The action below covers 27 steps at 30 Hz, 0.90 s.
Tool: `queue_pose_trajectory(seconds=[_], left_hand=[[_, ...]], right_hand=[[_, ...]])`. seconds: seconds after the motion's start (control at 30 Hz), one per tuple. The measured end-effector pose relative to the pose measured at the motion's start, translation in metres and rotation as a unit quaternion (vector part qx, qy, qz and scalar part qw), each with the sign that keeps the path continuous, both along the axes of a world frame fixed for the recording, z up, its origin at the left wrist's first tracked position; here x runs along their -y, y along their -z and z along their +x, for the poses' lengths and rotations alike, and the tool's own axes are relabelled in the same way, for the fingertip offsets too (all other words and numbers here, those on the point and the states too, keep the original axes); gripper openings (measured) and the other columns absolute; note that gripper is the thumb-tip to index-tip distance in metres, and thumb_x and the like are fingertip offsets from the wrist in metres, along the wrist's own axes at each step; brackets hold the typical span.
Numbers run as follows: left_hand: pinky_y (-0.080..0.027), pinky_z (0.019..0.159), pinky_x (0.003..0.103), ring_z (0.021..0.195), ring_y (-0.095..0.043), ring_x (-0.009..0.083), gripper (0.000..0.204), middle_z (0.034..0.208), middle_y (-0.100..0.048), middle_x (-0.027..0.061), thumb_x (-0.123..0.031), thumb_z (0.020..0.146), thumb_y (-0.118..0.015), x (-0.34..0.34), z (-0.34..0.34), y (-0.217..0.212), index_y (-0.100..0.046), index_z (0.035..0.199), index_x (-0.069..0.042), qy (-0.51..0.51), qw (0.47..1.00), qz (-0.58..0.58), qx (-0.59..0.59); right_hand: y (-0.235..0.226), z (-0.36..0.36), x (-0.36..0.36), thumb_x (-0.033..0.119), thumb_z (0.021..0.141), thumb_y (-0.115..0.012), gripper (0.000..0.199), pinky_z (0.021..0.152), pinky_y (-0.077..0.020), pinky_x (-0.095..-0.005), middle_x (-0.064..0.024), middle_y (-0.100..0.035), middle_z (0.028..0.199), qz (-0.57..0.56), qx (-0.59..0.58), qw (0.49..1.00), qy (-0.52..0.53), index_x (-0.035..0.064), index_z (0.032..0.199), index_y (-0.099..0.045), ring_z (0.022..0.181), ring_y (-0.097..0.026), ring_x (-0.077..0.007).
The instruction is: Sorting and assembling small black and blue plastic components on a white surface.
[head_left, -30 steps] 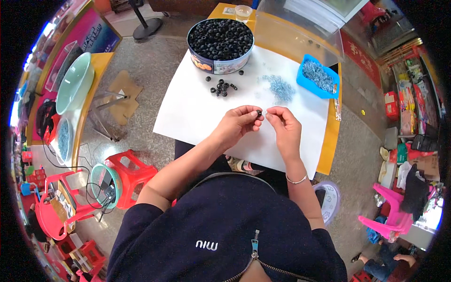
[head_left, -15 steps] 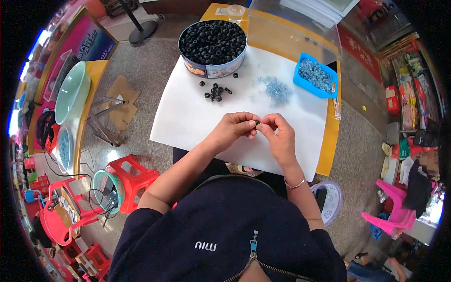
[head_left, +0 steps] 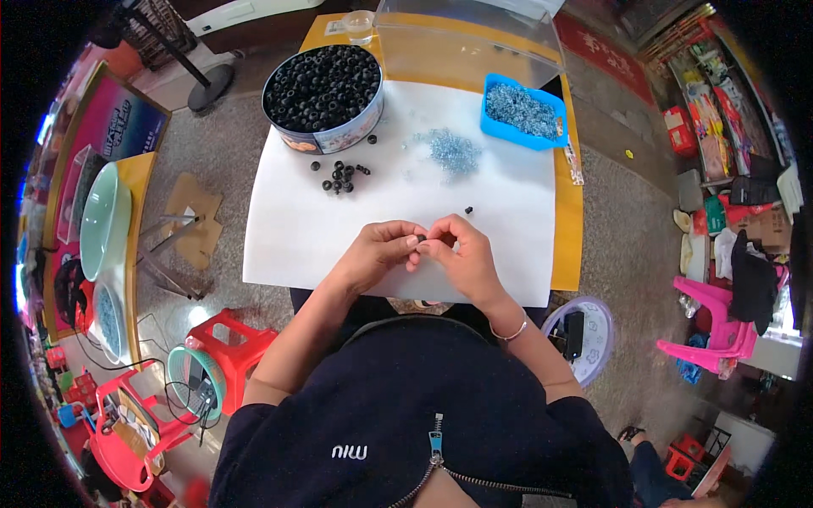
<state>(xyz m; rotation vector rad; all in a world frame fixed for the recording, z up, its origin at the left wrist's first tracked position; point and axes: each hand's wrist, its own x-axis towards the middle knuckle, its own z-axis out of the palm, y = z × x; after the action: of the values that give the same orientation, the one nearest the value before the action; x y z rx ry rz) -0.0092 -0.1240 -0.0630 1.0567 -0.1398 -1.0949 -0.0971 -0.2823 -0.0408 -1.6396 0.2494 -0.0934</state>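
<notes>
Left hand (head_left: 377,254) pinches bead (head_left: 421,239) (black); right hand (head_left: 464,258) adjoins

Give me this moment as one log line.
left hand: pinching dark bead; right hand: at same bead; beyond: loose black beads, pale-blue pile; farther: bead-filled tin, blue tray

On my feed I see a yellow table (head_left: 568,245) largely covered by a white sheet (head_left: 288,245). A round tin (head_left: 339,136) stands at the far left, loose black beads (head_left: 339,176) before it. Pale blue beads (head_left: 455,154) spread mid-sheet beside a blue tray (head_left: 518,137); nearer me lies one small black piece (head_left: 469,210). Behind stand a clear cup (head_left: 359,30) and a transparent box (head_left: 466,52).
</notes>
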Motion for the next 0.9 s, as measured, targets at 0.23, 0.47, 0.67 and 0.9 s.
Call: queue_pose_trajectory(seconds=[0.23, 0.47, 0.67, 0.9], left_hand=[[-0.050, 0.069, 0.025, 0.072, -0.059, 0.0113, 0.022, 0.088, -0.062, 0.0065, -0.013, 0.093, -0.058, 0.001, 0.003, -0.004, -0.059, 0.108, 0.003, 0.051, 0.998, -0.016, 0.016], [-0.050, 0.067, 0.023, 0.072, -0.059, 0.0115, 0.022, 0.094, -0.060, 0.0078, -0.014, 0.094, -0.055, 0.006, 0.002, 0.006, -0.056, 0.110, 0.001, -0.045, 0.990, -0.096, -0.098], [-0.051, 0.066, 0.022, 0.073, -0.058, 0.0105, 0.022, 0.094, -0.060, 0.0078, -0.013, 0.095, -0.053, 0.007, 0.000, 0.001, -0.055, 0.112, 0.002, -0.052, 0.989, -0.090, -0.107], [-0.050, 0.068, 0.022, 0.075, -0.059, 0.0111, 0.022, 0.096, -0.060, 0.0080, -0.011, 0.095, -0.052, 0.004, 0.000, -0.002, -0.054, 0.113, 0.002, -0.068, 0.989, -0.080, -0.103]], right_hand=[[0.008, -0.002, 0.012, 0.005, 0.083, -0.066, 0.013, 0.068, -0.0449, -0.0240, 0.0012, -0.055, 0.080, 0.132, -0.022, 0.991, -0.007, 0.0029, 0.092, -0.058, 0.075, -0.052, -0.0066], [0.006, 0.004, 0.054, 0.005, 0.080, -0.065, 0.017, 0.069, -0.0470, -0.0289, -0.0081, -0.058, 0.084, -0.308, 0.038, 0.942, 0.129, 0.0026, 0.096, -0.060, 0.076, -0.058, -0.0203], [0.032, 0.009, 0.046, 0.009, 0.079, -0.064, 0.012, 0.077, -0.0456, -0.0403, -0.0121, -0.059, 0.087, -0.402, 0.030, 0.908, 0.110, 0.0026, 0.089, -0.061, 0.087, -0.056, -0.0312], [0.025, 0.009, 0.047, 0.006, 0.084, -0.062, 0.012, 0.068, -0.0478, -0.0302, -0.0073, -0.064, 0.086, -0.138, -0.007, 0.982, 0.126, 0.0004, 0.095, -0.063, 0.075, -0.059, -0.0181]])
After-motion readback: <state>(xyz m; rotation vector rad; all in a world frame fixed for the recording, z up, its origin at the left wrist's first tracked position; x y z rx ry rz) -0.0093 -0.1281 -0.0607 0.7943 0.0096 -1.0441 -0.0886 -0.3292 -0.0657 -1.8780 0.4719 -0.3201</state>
